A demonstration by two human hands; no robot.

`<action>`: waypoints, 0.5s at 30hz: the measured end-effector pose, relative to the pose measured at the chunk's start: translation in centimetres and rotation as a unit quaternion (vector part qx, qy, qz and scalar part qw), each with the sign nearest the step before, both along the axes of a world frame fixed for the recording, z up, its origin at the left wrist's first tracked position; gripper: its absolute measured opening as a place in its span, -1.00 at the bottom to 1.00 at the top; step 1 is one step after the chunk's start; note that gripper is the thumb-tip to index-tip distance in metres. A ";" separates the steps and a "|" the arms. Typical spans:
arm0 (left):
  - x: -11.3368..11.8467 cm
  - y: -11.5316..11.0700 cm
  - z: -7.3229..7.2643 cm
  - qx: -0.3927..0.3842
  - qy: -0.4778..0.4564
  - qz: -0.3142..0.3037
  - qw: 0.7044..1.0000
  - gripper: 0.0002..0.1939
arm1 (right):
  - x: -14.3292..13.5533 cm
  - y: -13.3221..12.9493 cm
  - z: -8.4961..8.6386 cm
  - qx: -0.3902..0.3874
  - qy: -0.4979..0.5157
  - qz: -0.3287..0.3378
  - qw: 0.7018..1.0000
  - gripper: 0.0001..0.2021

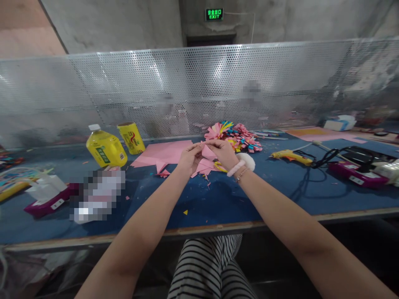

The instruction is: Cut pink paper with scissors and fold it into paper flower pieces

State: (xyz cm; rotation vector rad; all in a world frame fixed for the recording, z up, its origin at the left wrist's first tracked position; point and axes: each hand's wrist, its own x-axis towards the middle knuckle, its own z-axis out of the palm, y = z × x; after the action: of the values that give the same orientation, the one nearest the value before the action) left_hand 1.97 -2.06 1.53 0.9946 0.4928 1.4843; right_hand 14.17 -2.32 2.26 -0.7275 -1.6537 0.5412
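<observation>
My left hand and my right hand meet over the blue table, both closed on one small piece of pink paper. The paper looks folded and hangs between my fingertips. Beneath and to the left lie larger pink paper sheets, and pink scraps are scattered under my hands. Something yellow, perhaps scissor handles, is partly hidden below my right hand. Just behind my hands sits a pile of pink, yellow and blue paper flowers. A fluffy pink-white band is around my right wrist.
On the left stand a yellow liquid bottle, a yellow can and a purple power strip. To the right lie a yellow glue gun, black cables and another purple power strip. A perforated metal screen runs along the back.
</observation>
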 end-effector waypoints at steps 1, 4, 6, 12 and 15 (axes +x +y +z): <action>0.0 0.1 0.0 -0.005 0.001 0.000 1.000 -0.90 | 0.0 0.0 0.0 -0.001 0.001 0.004 1.000 -0.82; -0.1 0.2 -0.1 -0.017 0.011 0.003 1.000 -0.90 | 0.2 0.1 0.0 -0.011 -0.005 0.009 1.000 -0.83; 0.0 0.2 -0.1 -0.012 0.027 0.010 1.000 -0.90 | 0.2 0.2 0.1 -0.022 -0.005 0.008 1.000 -0.85; 0.1 0.2 -0.5 0.073 0.176 0.076 0.979 -0.90 | 0.1 0.6 0.0 0.002 0.007 -0.030 1.000 -0.85; 0.1 0.1 -0.6 0.127 0.250 0.127 0.952 -0.91 | 0.0 0.5 -0.1 0.010 -0.018 -0.041 0.999 -0.89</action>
State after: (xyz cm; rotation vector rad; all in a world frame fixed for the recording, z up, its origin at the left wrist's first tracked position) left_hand 2.05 -1.92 0.95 1.5751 0.8299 1.5432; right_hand 14.19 -1.85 2.18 -0.7911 -1.6534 0.4559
